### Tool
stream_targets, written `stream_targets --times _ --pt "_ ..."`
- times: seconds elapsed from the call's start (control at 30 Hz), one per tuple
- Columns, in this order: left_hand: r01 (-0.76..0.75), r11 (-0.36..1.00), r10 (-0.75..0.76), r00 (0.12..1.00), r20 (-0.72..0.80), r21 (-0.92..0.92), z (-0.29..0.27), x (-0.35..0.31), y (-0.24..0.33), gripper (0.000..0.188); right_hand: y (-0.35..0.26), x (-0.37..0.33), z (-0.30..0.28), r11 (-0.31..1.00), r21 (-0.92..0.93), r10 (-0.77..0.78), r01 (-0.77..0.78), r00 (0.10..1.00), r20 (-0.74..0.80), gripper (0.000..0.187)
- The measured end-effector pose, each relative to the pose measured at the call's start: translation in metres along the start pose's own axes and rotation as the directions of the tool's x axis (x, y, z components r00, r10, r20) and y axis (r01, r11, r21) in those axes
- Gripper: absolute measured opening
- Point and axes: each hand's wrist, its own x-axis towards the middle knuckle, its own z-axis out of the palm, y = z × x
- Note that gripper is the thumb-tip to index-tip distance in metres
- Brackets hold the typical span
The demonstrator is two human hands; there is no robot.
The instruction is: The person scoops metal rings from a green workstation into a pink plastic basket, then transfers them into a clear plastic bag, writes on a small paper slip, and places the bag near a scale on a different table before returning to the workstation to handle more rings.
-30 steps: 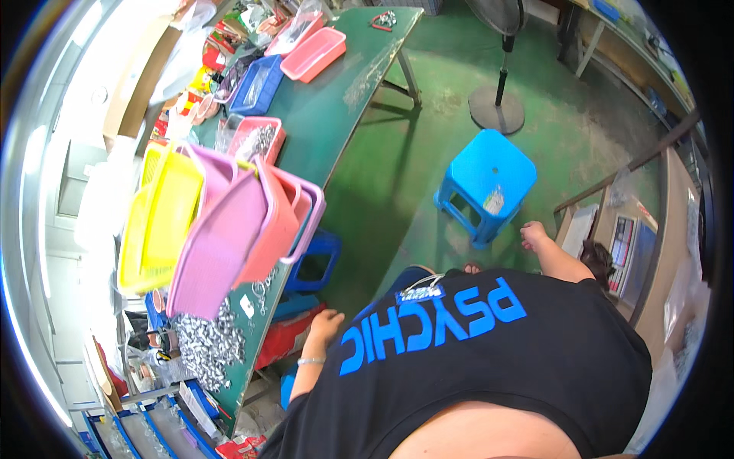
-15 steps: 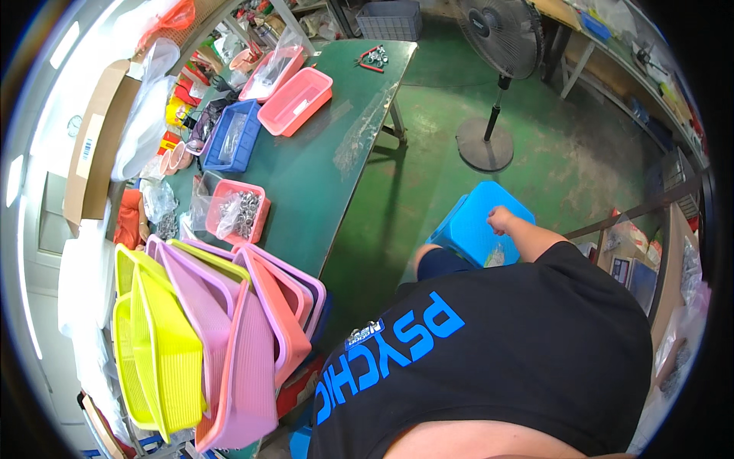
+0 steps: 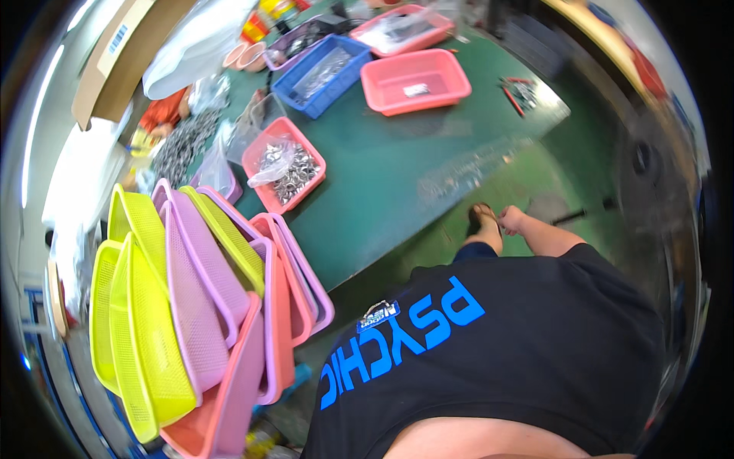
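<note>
Hanging at 3 o'clock, my right grip (image 3: 514,220) is showing with its fingers drawn together, just beside a sandalled foot (image 3: 488,222); I cannot tell whether anything small is lying inside it. My left grip is lying out of sight, so I cannot tell whether it is apart, together or clamped on something. From 8 to 9 o'clock a stack of perforated plastic baskets (image 3: 191,283) is leaning in a slanted row: yellow-green ones are standing outermost, lilac ones are nesting in the middle, and coral and lilac ones are facing the green worktop (image 3: 367,191). What is supporting the stack I cannot tell. At 10 o'clock a coral tray (image 3: 312,183) is holding silvery metal rings (image 3: 294,177) and a clear bag (image 3: 274,168). Between 11 and 12 a blue tray (image 3: 336,93) is holding clear packaging, and just past 12 a pink tray (image 3: 424,104) is sitting near it. Between 1 and 2, red-handled pliers (image 3: 513,102) are lying beside small metal pieces (image 3: 525,93).
</note>
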Motion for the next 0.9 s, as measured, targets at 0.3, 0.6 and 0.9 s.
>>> stream_targets --times 0.3,0.6,0.9 --pt "-0.582 0.797 0.600 0.736 -0.313 0.158 0.105 -0.081 0.288 0.027 -0.048 0.155 0.006 0.737 -0.513 -0.166 0.440 0.854 0.493 0.030" --pt "-0.586 0.697 0.712 0.637 -0.296 0.414 0.143 -0.003 0.367 0.056 -0.025 0.096 0.015 0.779 -0.385 -0.269 0.495 0.818 0.508 0.031" --pt "-0.573 0.632 0.755 0.608 -0.247 0.521 0.152 0.005 0.366 0.060 0.019 0.103 0.028 0.792 -0.335 -0.282 0.510 0.793 0.540 0.031"
